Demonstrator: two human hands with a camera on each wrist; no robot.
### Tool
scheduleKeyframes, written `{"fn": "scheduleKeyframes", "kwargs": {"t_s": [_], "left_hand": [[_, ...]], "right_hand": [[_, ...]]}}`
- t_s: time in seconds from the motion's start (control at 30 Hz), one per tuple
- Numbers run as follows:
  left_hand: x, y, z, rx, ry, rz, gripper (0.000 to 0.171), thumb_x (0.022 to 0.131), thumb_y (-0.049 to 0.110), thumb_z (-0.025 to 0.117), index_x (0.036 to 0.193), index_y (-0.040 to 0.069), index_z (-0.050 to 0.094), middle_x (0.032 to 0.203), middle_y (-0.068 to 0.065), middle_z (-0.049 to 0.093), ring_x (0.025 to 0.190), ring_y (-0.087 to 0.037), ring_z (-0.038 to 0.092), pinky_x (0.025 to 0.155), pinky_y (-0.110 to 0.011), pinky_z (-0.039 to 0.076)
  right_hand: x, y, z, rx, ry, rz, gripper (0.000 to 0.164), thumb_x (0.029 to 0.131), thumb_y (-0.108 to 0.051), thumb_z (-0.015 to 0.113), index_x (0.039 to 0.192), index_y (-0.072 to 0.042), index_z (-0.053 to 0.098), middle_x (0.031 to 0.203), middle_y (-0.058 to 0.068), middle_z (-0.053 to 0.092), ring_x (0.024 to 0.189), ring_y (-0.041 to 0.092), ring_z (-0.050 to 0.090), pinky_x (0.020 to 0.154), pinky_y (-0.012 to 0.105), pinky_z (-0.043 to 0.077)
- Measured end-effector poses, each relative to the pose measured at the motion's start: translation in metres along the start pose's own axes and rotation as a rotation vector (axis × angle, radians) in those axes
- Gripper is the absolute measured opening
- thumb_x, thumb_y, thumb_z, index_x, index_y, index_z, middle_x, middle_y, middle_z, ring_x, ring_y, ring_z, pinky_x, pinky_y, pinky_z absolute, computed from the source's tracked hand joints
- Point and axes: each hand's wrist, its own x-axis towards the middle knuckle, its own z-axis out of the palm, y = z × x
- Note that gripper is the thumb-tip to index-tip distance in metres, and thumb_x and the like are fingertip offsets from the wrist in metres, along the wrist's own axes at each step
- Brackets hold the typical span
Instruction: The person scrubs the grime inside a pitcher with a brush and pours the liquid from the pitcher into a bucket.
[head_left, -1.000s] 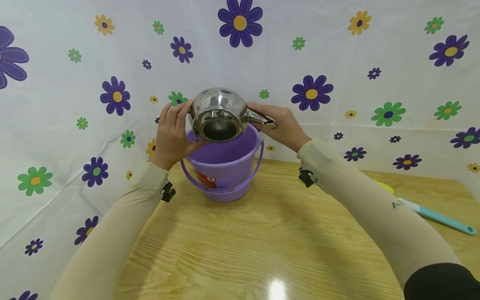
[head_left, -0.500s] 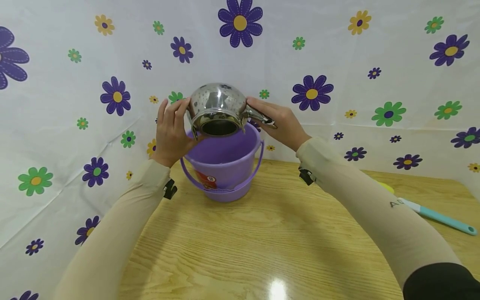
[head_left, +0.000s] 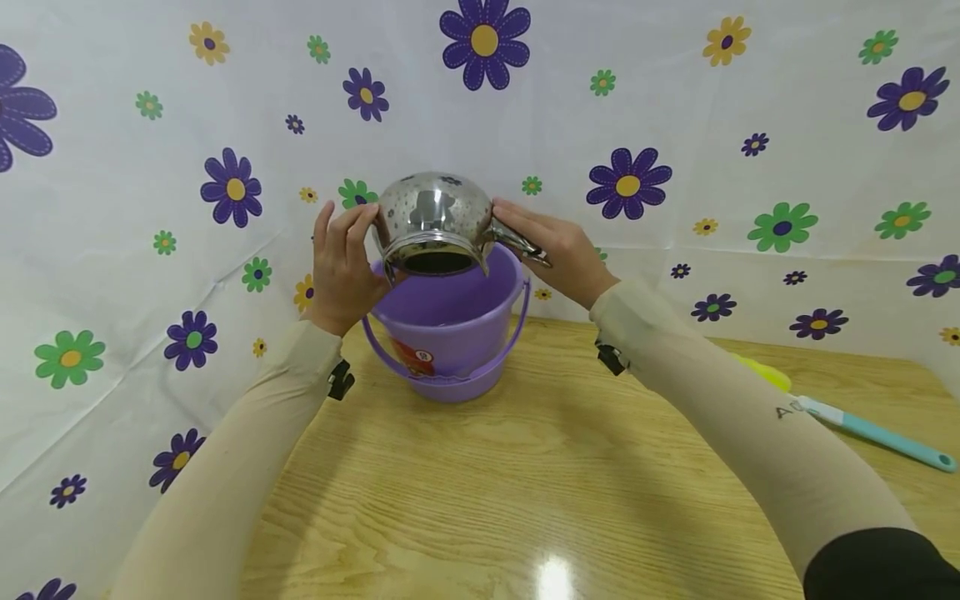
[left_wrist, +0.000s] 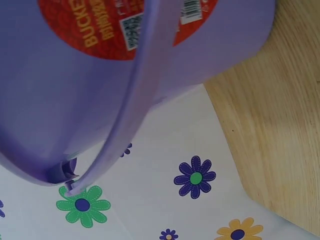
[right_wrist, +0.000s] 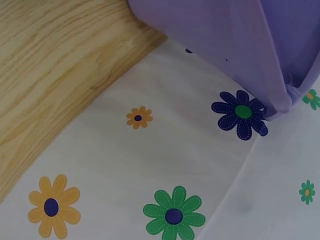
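Observation:
A shiny metal teapot [head_left: 435,204] is tipped over with its round dark mouth facing down, above a purple bucket [head_left: 457,346]. My left hand [head_left: 341,271] holds the teapot's left side, fingertips on its body and thumb low near the mouth. On the other side my right hand [head_left: 566,254] grips it beside the metal piece that sticks out to the right. The bucket stands upright with its handle hanging down in front. In the left wrist view the bucket's wall [left_wrist: 75,100] and red label fill the upper part; neither hand shows in the wrist views.
The bucket is at the back of a wooden table [head_left: 480,483], close to a white flowered cloth [head_left: 555,108]. At the right lie a brush-like tool with a turquoise handle [head_left: 892,440] and a yellow object [head_left: 772,375], partly hidden by the right forearm.
Both hands have tipped the teapot further, so its mouth now points more downward and shows as a narrower oval. The bucket has stayed in place.

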Motion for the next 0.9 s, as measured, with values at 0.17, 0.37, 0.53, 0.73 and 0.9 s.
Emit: {"fn": "scheduleKeyframes", "kwargs": {"t_s": [0.17, 0.37, 0.53, 0.73, 0.9], "left_hand": [[-0.005, 0.0, -0.001, 0.004, 0.013, 0.004, 0.065, 0.089, 0.054, 0.053, 0.121, -0.002, 0.043, 0.113, -0.02, 0.053, 0.105, -0.032, 0.052, 0.107, -0.053, 0.033], [-0.009, 0.001, -0.004, 0.002, 0.005, 0.021, 0.058, 0.089, 0.048, 0.056, 0.121, 0.001, 0.042, 0.113, -0.019, 0.052, 0.104, -0.032, 0.053, 0.108, -0.052, 0.032], [-0.011, 0.002, -0.006, -0.003, -0.008, 0.032, 0.056, 0.089, 0.044, 0.056, 0.123, 0.002, 0.04, 0.114, -0.019, 0.049, 0.106, -0.031, 0.051, 0.108, -0.053, 0.032], [-0.01, 0.004, -0.007, -0.014, -0.015, 0.033, 0.057, 0.088, 0.042, 0.059, 0.124, 0.002, 0.038, 0.116, -0.019, 0.047, 0.107, -0.031, 0.049, 0.108, -0.053, 0.032], [-0.008, 0.004, -0.007, -0.069, -0.059, 0.001, 0.066, 0.078, 0.029, 0.073, 0.125, 0.004, 0.035, 0.12, -0.021, 0.045, 0.112, -0.032, 0.047, 0.11, -0.051, 0.031]], "right_hand": [[-0.003, -0.001, 0.004, -0.023, 0.009, -0.044, 0.045, 0.082, 0.008, 0.065, 0.126, 0.005, 0.055, 0.128, 0.021, 0.057, 0.113, 0.033, 0.06, 0.094, 0.03, 0.049], [-0.007, -0.001, 0.008, -0.046, 0.021, -0.094, 0.045, 0.081, 0.009, 0.065, 0.124, 0.007, 0.055, 0.126, 0.023, 0.057, 0.11, 0.034, 0.061, 0.094, 0.032, 0.05], [-0.009, -0.002, 0.008, -0.044, 0.016, -0.102, 0.045, 0.081, 0.01, 0.065, 0.124, 0.008, 0.054, 0.127, 0.023, 0.056, 0.112, 0.034, 0.06, 0.098, 0.031, 0.047], [-0.009, -0.003, 0.006, -0.052, 0.031, -0.103, 0.042, 0.082, 0.009, 0.064, 0.123, 0.009, 0.054, 0.126, 0.023, 0.057, 0.112, 0.034, 0.06, 0.097, 0.031, 0.048], [-0.007, -0.003, 0.005, -0.054, 0.048, -0.093, 0.039, 0.084, 0.007, 0.063, 0.122, 0.009, 0.055, 0.125, 0.023, 0.058, 0.111, 0.034, 0.06, 0.097, 0.03, 0.048]]}}
